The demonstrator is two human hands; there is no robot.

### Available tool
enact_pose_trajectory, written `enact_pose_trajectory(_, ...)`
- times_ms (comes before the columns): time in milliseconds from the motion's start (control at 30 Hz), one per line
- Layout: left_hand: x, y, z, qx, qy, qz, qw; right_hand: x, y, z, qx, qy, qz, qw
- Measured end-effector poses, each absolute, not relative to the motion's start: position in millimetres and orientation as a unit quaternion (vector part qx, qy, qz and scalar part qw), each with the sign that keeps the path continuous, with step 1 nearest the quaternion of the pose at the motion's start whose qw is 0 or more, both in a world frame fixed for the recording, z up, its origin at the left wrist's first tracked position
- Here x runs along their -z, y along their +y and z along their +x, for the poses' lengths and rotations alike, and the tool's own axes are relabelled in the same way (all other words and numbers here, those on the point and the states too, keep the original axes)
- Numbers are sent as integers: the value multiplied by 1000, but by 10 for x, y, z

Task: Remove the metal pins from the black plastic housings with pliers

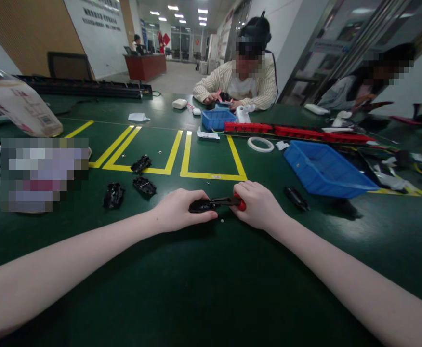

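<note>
Near the middle of the green table, my left hand (180, 208) is closed around a small black plastic part (200, 206). My right hand (257, 202) grips red-handled pliers (227, 200), whose dark jaws point left and meet the black part; whether they clamp it I cannot tell. A tiny pale bit (222, 220) lies just below the jaws, and a small dark pin-like piece (208, 183) lies above. Several similar black parts (144, 186) rest left of my left hand. Another black part (296, 198) lies right of my right hand.
A blue bin (326, 168) stands at the right, with a white tape roll (260, 144) nearby. Yellow tape outlines (211, 174) mark the table. A plastic bottle (23, 101) leans at the left. Across the table a person (247, 72) works by a small blue bin (216, 119).
</note>
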State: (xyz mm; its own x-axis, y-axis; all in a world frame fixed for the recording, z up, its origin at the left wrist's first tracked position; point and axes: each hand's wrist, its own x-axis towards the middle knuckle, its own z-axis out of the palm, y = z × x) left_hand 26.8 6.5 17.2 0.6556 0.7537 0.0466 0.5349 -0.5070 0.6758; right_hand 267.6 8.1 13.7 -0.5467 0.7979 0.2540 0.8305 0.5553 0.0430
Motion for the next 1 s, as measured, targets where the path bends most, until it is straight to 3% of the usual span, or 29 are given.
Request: enact_pose_trajectory(1000, -155, 97, 265, -164, 357, 855, 339, -141, 80, 2657, 83, -884, -446, 114)
